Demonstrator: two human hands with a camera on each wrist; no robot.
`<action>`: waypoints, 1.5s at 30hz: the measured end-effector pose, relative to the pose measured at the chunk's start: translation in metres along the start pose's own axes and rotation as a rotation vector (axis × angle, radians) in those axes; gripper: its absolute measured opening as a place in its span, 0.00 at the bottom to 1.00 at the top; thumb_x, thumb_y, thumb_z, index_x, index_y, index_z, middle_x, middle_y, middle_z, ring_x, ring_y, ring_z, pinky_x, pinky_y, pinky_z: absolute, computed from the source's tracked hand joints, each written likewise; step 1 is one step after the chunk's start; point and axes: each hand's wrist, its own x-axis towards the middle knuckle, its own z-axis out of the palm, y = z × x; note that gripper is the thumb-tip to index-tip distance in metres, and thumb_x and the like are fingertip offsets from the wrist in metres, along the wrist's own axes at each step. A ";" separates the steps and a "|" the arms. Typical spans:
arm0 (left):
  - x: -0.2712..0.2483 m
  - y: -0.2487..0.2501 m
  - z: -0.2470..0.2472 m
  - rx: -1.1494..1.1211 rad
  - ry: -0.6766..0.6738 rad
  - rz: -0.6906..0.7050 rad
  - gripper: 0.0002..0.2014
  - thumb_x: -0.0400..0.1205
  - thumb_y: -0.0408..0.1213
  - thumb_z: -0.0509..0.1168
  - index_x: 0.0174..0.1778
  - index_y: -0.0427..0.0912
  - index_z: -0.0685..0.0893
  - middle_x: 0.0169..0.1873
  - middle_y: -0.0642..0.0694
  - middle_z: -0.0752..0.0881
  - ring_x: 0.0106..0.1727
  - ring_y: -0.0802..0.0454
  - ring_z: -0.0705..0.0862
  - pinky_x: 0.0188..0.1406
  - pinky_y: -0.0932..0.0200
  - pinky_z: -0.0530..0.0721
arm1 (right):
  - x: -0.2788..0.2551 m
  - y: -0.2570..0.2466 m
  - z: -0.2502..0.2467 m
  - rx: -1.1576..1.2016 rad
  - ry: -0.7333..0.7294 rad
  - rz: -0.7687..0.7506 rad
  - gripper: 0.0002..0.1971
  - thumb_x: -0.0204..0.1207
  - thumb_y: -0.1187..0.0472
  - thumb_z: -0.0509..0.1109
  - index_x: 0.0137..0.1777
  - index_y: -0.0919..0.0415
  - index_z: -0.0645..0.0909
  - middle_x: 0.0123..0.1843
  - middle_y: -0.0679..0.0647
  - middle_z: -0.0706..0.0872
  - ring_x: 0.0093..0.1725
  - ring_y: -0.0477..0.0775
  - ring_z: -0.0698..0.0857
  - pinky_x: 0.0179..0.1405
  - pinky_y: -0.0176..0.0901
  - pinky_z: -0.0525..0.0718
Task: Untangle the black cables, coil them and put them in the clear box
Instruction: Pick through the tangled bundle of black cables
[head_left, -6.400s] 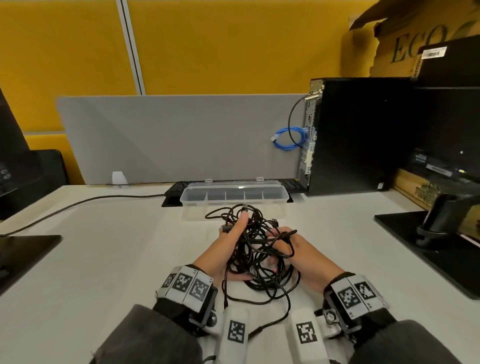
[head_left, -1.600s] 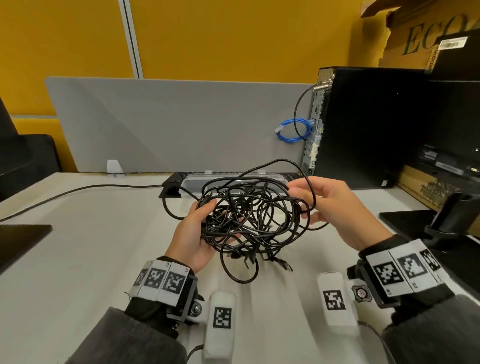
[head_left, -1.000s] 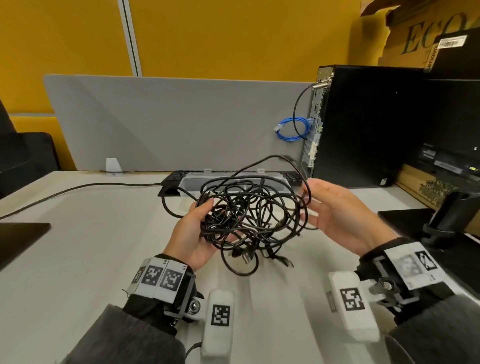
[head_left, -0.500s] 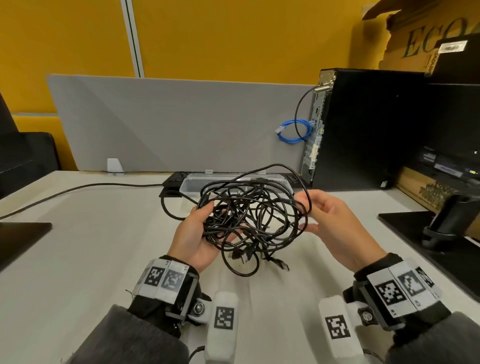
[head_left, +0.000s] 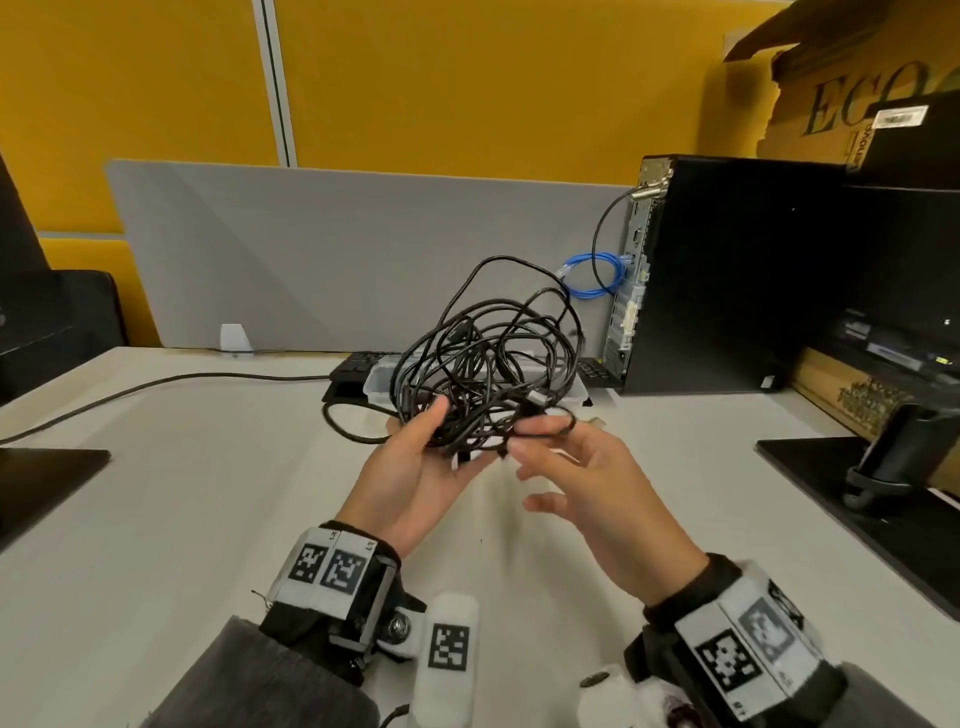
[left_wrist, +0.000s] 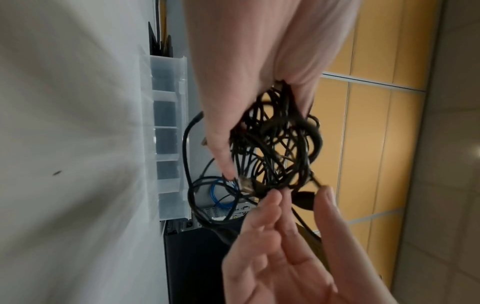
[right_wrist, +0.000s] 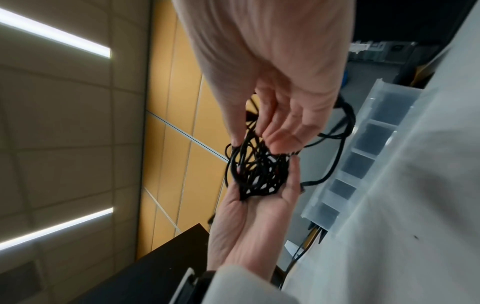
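A tangle of black cables (head_left: 488, 364) stands up off the desk in front of the clear box (head_left: 376, 387). My left hand (head_left: 441, 436) is palm up under the tangle and grips its lower part, with the thumb over the strands. My right hand (head_left: 535, 439) is at the lower right of the tangle, where its thumb and fingers pinch a strand. A small loop lies over that thumb. The left wrist view shows the cables (left_wrist: 275, 144) and a metal plug (left_wrist: 245, 184) near the right fingertips. The clear box (right_wrist: 363, 164) has several compartments.
A black keyboard (head_left: 353, 366) lies behind the box, against a grey divider (head_left: 337, 249). A black PC tower (head_left: 727, 270) with a blue cable (head_left: 592, 275) stands at the back right. A monitor stand (head_left: 893, 457) sits right and a black base (head_left: 41, 467) left. A fixed black cable (head_left: 156, 382) crosses the desk.
The tangle has tipped up and now stands higher over my left palm. My right hand left the tangle's right side and came down to its lower right edge.
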 end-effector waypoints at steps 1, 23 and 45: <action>-0.001 -0.002 0.000 0.084 -0.049 -0.009 0.20 0.81 0.39 0.59 0.67 0.33 0.75 0.65 0.35 0.81 0.68 0.43 0.80 0.66 0.43 0.79 | 0.002 0.001 0.002 0.000 0.038 -0.030 0.10 0.71 0.62 0.74 0.52 0.61 0.83 0.41 0.51 0.84 0.38 0.45 0.83 0.35 0.40 0.83; -0.013 0.019 0.004 1.015 -0.023 0.542 0.32 0.63 0.53 0.75 0.62 0.64 0.71 0.63 0.65 0.80 0.67 0.71 0.74 0.69 0.71 0.70 | 0.014 -0.031 -0.025 -1.338 -0.072 -0.511 0.13 0.82 0.57 0.61 0.60 0.51 0.84 0.47 0.46 0.69 0.48 0.47 0.71 0.48 0.38 0.71; -0.009 0.010 -0.005 1.226 0.018 0.359 0.23 0.71 0.41 0.76 0.60 0.60 0.78 0.56 0.66 0.82 0.57 0.76 0.77 0.52 0.81 0.73 | 0.022 -0.066 -0.036 -1.607 -0.135 -0.441 0.12 0.83 0.47 0.55 0.57 0.40 0.79 0.42 0.43 0.85 0.40 0.44 0.81 0.33 0.37 0.71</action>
